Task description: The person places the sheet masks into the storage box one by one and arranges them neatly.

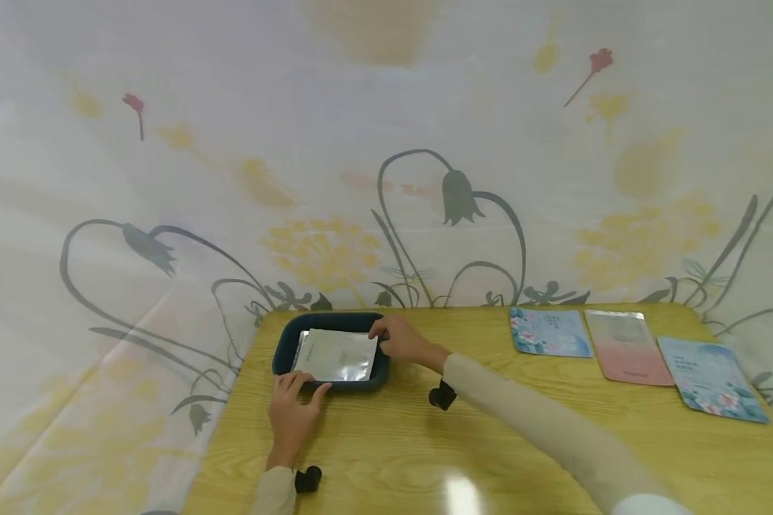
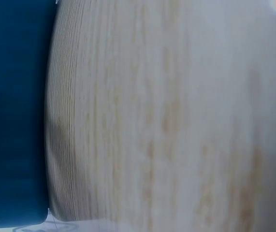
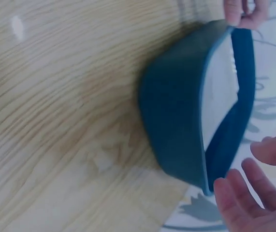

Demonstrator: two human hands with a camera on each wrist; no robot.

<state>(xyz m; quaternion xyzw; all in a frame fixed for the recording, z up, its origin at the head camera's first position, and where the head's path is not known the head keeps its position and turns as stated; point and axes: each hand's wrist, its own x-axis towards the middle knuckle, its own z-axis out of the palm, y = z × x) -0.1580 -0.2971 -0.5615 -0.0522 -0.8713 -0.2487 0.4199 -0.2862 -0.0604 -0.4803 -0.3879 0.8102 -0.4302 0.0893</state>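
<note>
Basin (image 1: 361, 387), dark blue, sits toward the left of the wooden surface (image 1: 361, 443) in the head view, with a pale silver packet (image 1: 338, 355) lying flat inside it. My left hand (image 1: 290, 411) holds the rim at the near left corner, thumb set apart from the fingers. My right hand (image 1: 404, 340) is at the right end of the basin, its fingertips by the packet's far right corner; whether they touch it I cannot tell from here. Well off to the right lie three more packets: a blue flowered one (image 1: 550, 332), a pink one (image 1: 628, 348) and a second blue one (image 1: 713, 378). As I judge it, the silver packet's placing is done or nearly so, apart from perhaps some straightening, while those three remain outside the basin. Whether anything lies beneath the silver packet is hidden.

Left wrist view: only the basin's outer wall shows along one side, with bare wood grain beside it. My left hand is out of sight there, so that picture says nothing about its hold.

Right wrist view: my right hand has thumb and fingers parted with nothing between them, the fingertips just beside the basin's rim. Across from it, my left hand grips the rim, and the packet's pale face shows inside.
</note>
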